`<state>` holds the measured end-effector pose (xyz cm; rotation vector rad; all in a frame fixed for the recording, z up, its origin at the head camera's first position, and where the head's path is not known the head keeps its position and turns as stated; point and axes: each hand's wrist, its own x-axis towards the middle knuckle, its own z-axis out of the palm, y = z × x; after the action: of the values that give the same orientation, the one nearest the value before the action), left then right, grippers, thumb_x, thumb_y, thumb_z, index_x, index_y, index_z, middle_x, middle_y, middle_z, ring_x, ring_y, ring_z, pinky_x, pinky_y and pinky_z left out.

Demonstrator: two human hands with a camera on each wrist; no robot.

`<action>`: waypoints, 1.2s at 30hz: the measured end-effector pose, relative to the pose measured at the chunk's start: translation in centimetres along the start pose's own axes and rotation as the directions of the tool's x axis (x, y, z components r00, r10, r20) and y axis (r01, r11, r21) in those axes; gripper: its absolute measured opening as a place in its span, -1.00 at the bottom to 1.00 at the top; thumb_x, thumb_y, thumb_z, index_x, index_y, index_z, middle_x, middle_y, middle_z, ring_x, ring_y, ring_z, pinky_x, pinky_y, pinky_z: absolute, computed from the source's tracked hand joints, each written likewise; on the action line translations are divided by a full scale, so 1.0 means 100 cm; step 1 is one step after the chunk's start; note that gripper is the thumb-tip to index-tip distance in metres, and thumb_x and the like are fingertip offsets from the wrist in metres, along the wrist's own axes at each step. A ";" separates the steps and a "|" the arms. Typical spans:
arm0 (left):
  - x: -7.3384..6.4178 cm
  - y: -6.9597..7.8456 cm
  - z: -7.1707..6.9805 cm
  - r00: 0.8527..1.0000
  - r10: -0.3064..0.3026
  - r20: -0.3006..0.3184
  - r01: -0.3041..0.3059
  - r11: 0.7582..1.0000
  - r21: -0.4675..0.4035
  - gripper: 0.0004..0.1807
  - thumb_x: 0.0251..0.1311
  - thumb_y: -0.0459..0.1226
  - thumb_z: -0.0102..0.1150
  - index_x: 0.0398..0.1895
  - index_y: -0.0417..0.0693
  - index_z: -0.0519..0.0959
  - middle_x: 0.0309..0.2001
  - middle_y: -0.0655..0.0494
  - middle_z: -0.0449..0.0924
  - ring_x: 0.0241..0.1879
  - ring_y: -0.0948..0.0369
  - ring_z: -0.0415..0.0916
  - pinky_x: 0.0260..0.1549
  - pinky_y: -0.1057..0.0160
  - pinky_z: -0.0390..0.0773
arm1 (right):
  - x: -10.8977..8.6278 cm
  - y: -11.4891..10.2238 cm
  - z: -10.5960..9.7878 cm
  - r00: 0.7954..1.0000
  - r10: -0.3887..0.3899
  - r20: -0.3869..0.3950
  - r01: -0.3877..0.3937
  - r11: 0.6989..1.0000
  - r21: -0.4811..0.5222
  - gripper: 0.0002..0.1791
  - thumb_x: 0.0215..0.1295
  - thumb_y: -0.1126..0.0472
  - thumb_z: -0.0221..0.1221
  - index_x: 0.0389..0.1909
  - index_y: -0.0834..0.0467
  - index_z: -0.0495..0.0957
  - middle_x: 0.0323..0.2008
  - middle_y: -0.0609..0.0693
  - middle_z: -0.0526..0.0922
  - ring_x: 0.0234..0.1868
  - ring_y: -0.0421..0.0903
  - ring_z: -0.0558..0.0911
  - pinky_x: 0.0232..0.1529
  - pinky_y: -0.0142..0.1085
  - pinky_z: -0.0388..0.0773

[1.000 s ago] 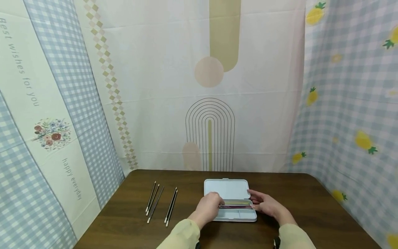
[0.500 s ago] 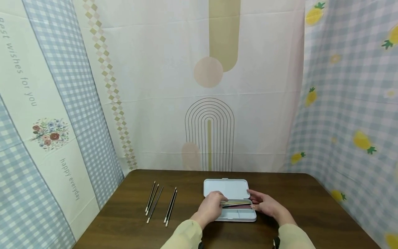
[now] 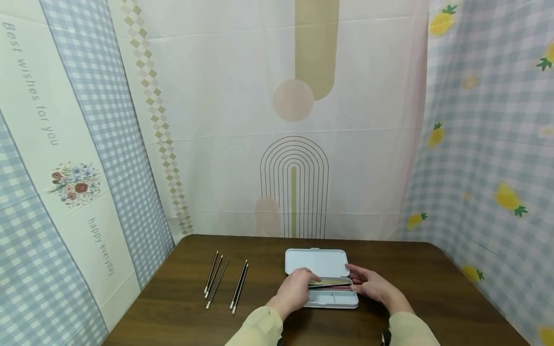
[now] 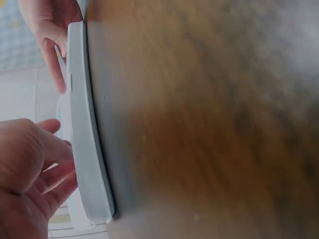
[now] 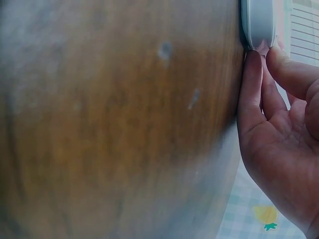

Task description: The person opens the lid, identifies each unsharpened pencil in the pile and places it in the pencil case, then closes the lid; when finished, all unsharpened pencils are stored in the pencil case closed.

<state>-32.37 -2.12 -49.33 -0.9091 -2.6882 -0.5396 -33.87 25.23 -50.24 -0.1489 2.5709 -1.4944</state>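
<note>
A pale blue pencil case (image 3: 318, 299) lies open on the table, its lid (image 3: 316, 262) folded back. Several coloured pencils (image 3: 331, 286) fill the rear compartment, among them a dark one lying slightly aslant. Over the left part of that compartment is my left hand (image 3: 294, 289), its fingers spread and reaching in; their tips are hidden by the case wall (image 4: 84, 134) in the left wrist view. My right hand (image 3: 375, 287) grips the case's right end; in the right wrist view, thumb and fingers (image 5: 253, 82) pinch the corner.
Several dark pencils with white ends lie loose at the left of the brown wooden table (image 3: 190, 317), including a close pair (image 3: 240, 288). Printed cloth (image 3: 216, 120) hangs behind the table and along both sides.
My left hand has shifted slightly right over the compartment, with its fingers spreading. The dark pencil now shows aslant on top. My right hand keeps its hold on the case end.
</note>
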 end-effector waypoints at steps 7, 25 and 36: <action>-0.012 -0.018 -0.013 0.998 0.059 0.017 -0.057 0.996 -0.074 -0.52 0.17 -0.61 0.26 0.07 -0.03 0.81 0.00 0.16 0.76 0.08 0.25 0.66 0.08 0.26 0.64 | -0.001 -0.002 0.002 1.000 0.005 0.010 -0.004 1.000 -0.013 -0.25 0.40 0.38 0.33 0.58 0.24 0.35 0.42 0.44 0.44 0.45 0.38 0.41 0.42 0.27 0.33; -0.084 -0.119 -0.092 0.993 -0.006 -0.121 -0.025 0.969 -0.246 -0.52 0.04 -0.68 0.26 0.04 -0.25 0.77 -0.07 -0.10 0.77 -0.16 0.02 0.69 -0.17 0.11 0.72 | -0.003 -0.003 0.009 1.000 0.005 -0.002 -0.005 1.000 -0.016 -0.28 0.39 0.38 0.34 0.55 0.24 0.39 0.38 0.43 0.50 0.43 0.37 0.44 0.40 0.27 0.36; -0.127 -0.164 -0.116 0.958 -0.245 -0.146 0.198 0.941 -0.274 -0.62 0.07 -0.59 0.43 0.01 -0.30 0.74 -0.21 -0.06 0.76 -0.29 0.15 0.63 -0.28 0.22 0.63 | -0.003 -0.002 0.004 1.000 0.017 -0.015 -0.018 0.999 -0.033 -0.27 0.40 0.35 0.33 0.58 0.19 0.38 0.40 0.42 0.47 0.44 0.37 0.43 0.42 0.31 0.31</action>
<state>-31.39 -25.83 -47.66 -0.5813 -2.6093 -0.9892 -33.55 24.88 -50.24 -0.1198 2.6024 -1.4521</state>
